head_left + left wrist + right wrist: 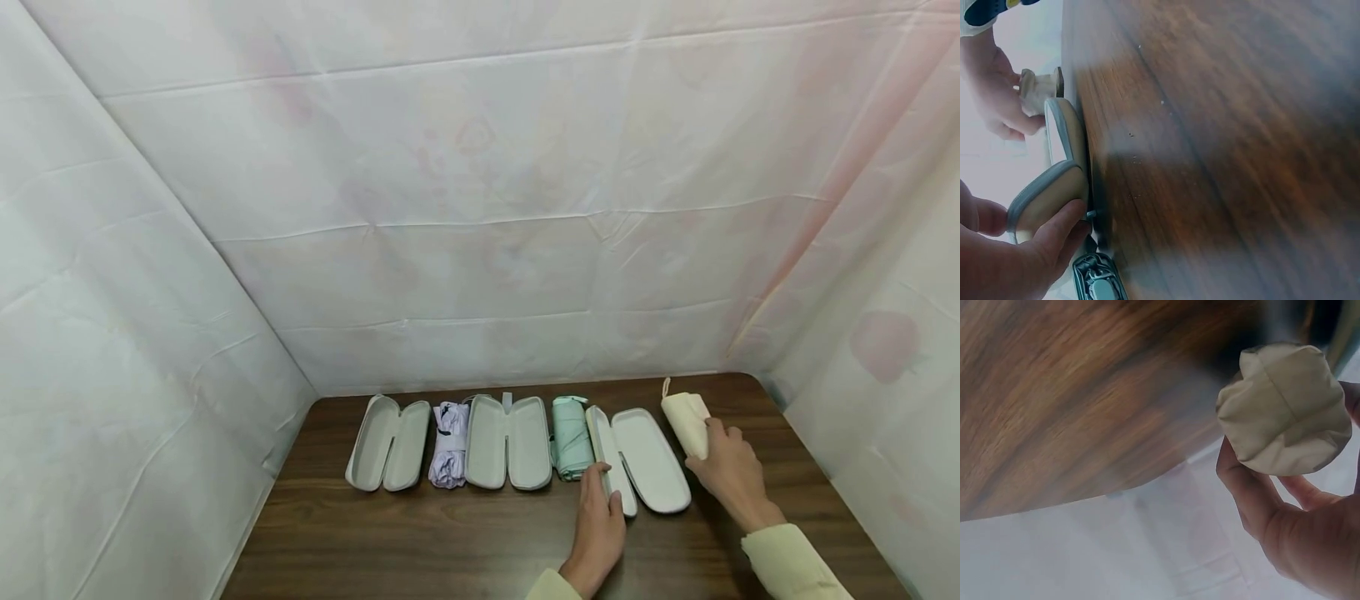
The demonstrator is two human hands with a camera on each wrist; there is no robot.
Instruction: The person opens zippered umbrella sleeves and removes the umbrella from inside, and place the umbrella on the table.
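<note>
My right hand (731,475) grips a folded cream umbrella (684,421) with a short wrist loop, over the table's right side. The right wrist view shows the cloth-covered end of this umbrella (1285,412) between thumb and fingers. My left hand (597,533) holds the near end of an opened zip case (651,460), pale inside, thumb on one side and fingers on the other. That case half (1054,194) stands tilted up in the left wrist view, while the other half lies flat. Left of it lies a folded green umbrella (573,442).
Two more opened cases lie further left, one in the middle (529,446) and one at the far left (411,450). Between them is a folded lilac umbrella (450,446). The dark wood table (420,550) meets hanging white sheets (450,283) behind and at both sides.
</note>
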